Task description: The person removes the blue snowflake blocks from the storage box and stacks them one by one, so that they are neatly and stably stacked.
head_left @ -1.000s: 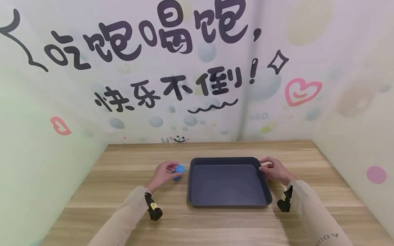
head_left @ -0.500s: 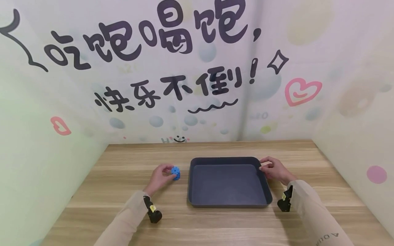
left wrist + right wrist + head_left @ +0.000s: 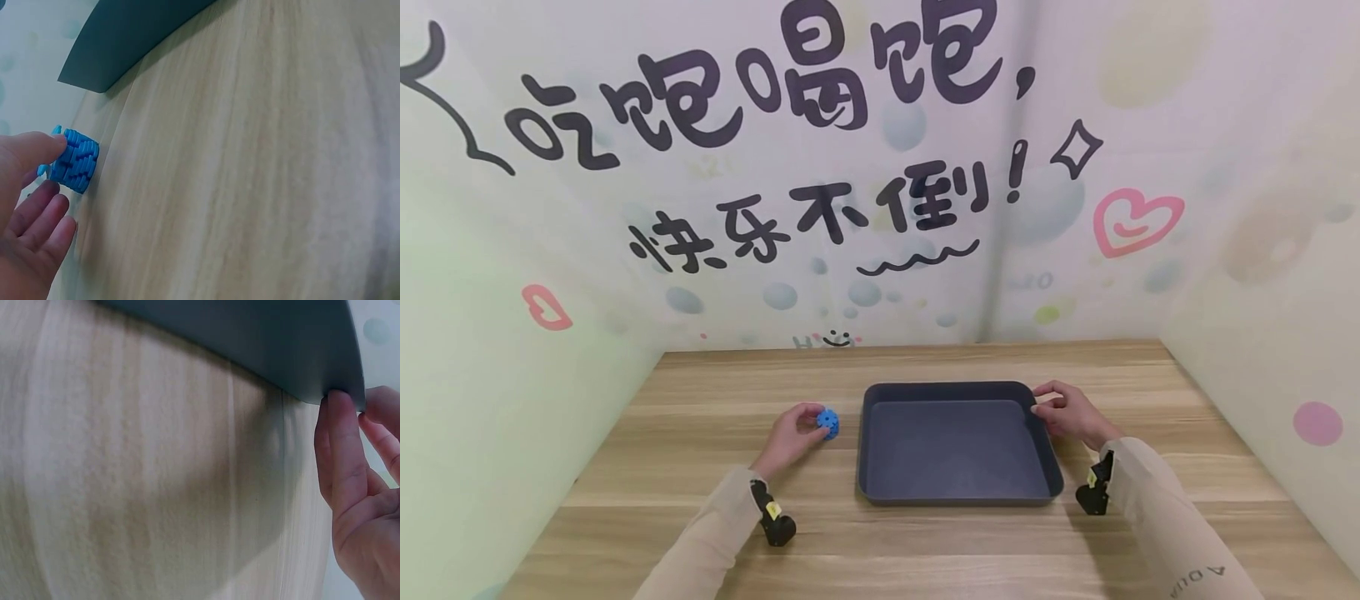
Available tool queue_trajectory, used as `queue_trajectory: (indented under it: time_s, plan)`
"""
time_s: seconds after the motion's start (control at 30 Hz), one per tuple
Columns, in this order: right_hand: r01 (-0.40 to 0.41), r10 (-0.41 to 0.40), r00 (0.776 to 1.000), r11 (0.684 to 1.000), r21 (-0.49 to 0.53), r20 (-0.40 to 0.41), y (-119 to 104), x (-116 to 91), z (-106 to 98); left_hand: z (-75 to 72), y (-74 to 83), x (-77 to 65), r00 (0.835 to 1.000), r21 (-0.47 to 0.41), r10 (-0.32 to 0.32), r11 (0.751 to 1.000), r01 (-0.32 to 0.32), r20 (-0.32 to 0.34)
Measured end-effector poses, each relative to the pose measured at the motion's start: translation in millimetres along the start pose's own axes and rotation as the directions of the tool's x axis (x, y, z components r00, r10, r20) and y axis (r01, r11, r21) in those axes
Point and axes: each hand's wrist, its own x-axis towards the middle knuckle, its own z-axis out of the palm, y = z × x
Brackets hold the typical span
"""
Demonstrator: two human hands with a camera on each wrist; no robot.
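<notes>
A small stack of blue notched plastic discs [image 3: 828,422] stands on the table, left of a dark rectangular baking tray [image 3: 955,450]. My left hand [image 3: 789,437] pinches the blue discs between thumb and forefinger. In the left wrist view the layered discs [image 3: 80,164] show beyond the thumb, while the other fingers are held loosely below. My right hand [image 3: 1072,417] holds the tray's far right corner. Over in the right wrist view, fingers [image 3: 345,450] press the outside of the tray wall [image 3: 294,356], with the thumb over its rim.
The wood-grain table [image 3: 737,533] meets a printed back wall [image 3: 760,308] and side walls at left and right. A black wrist camera [image 3: 772,515] is strapped on each sleeve. The tray's raised rim stands between the two hands.
My left hand has moved slightly left with the upper blue disc, which came down from apart and tilted to line up with the discs below. The right hand and tray stay put.
</notes>
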Motion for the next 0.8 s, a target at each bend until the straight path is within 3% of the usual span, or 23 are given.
queue_trajectory:
  time_s: [0.33,0.5,0.7,0.8]
  plan:
    - [0.007,-0.007,1.0,1.0,0.01,0.003,1.1,0.7,1.8,-0.2,-1.3,-2.1,1.0,0.006,-0.013,1.0,0.013,0.012]
    - [0.007,-0.007,1.0,1.0,0.005,0.002,0.7,0.1,1.7,-0.9,-0.2,-2.1,0.999,-0.035,-0.028,0.999,0.029,0.033]
    - [0.011,-0.011,1.0,1.0,0.01,0.001,2.7,-0.4,0.1,-4.7,0.5,2.5,0.994,-0.071,-0.084,0.994,0.088,0.063]
    - [0.01,-0.01,1.0,1.0,0.01,0.006,2.7,-2.1,-0.9,-8.7,4.5,6.7,0.995,-0.061,-0.081,0.995,0.084,0.059]
